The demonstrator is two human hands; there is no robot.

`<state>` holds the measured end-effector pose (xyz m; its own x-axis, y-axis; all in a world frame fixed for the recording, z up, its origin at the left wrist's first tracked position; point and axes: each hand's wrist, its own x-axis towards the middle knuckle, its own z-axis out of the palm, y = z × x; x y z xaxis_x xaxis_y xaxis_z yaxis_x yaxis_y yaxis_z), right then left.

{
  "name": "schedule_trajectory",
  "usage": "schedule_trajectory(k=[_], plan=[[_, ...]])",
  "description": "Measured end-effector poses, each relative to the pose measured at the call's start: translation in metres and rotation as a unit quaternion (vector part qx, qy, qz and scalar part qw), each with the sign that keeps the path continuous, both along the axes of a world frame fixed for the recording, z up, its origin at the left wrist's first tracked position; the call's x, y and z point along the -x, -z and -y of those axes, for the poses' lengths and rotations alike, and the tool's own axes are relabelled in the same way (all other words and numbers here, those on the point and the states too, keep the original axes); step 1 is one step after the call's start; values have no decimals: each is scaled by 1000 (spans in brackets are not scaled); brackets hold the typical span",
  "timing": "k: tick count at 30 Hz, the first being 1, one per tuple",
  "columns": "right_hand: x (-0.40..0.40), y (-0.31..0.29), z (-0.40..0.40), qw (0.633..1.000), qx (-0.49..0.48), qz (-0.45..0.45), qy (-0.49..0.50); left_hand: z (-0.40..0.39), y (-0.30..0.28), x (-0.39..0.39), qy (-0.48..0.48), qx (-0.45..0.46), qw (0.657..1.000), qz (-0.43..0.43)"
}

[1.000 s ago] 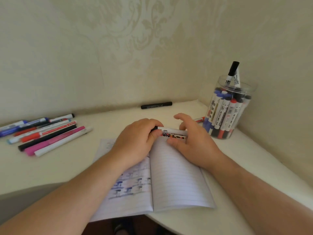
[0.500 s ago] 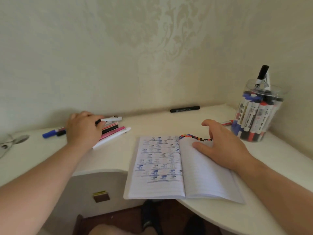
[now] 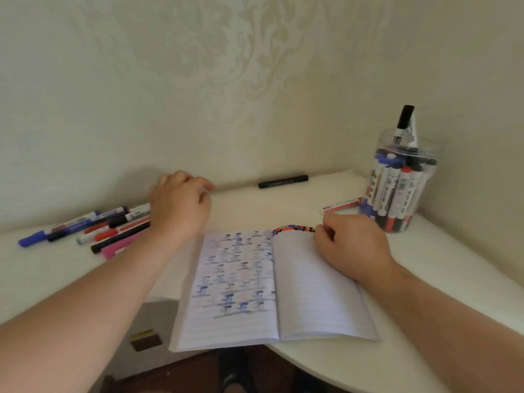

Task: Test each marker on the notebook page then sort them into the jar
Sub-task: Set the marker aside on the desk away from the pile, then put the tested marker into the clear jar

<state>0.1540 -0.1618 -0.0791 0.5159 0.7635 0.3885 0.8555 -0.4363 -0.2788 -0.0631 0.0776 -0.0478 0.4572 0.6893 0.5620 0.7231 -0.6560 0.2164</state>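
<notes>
While left hand (image 3: pixel 180 205) hovers blurred, fingers curled, contents indiscernible, over untested markers (image 3: pixel 113 226) at tabletop's left edge: right hand (image 3: pixel 350 245) pins notebook (image 3: pixel 312 293), fingers curled on page. Jar (image 3: pixel 397 188) right rear corner. Take one marker only, keep page flat.

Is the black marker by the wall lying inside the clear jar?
No, the black marker lies flat on the table against the wall, well apart from the clear jar of markers standing in the corner.

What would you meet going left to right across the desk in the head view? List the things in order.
Pile of loose markers → left hand → open notebook → black marker by the wall → right hand → jar of markers.
</notes>
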Motion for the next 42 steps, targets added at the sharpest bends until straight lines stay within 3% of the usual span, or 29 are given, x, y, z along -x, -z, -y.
schedule_trajectory(k=[3,7,12,15,20,23,26,29,32,34,37,42], plan=[[-5,3,-1,999,-37,-9,25,43,0,-88,137,88,984,-69],[-8,9,-3,996,-90,25,-10,75,-1,-177,240,218,936,-137],[-15,11,-2,991,-128,26,-35,82,3,-210,254,202,925,-199],[-18,7,-1,993,-119,-20,-7,74,-1,-191,243,164,945,-143],[-22,1,0,988,-115,-97,-16,83,-24,-128,257,129,957,29],[-20,0,-5,985,-152,-71,-29,112,-28,-99,333,75,937,69],[-19,-2,0,970,-198,-89,-107,123,-20,-82,414,34,909,26],[-20,-14,9,909,-244,-275,-194,114,-10,-76,396,81,915,-7],[-22,-26,11,765,-266,-537,-235,113,-5,-78,355,101,930,-4],[-21,-27,9,717,-237,-615,-229,118,-3,-85,370,91,924,-9],[-16,-21,6,698,-234,-636,-230,126,2,-93,410,98,907,-26],[-18,-15,0,710,-276,-604,-232,127,9,-95,398,110,909,-62]])
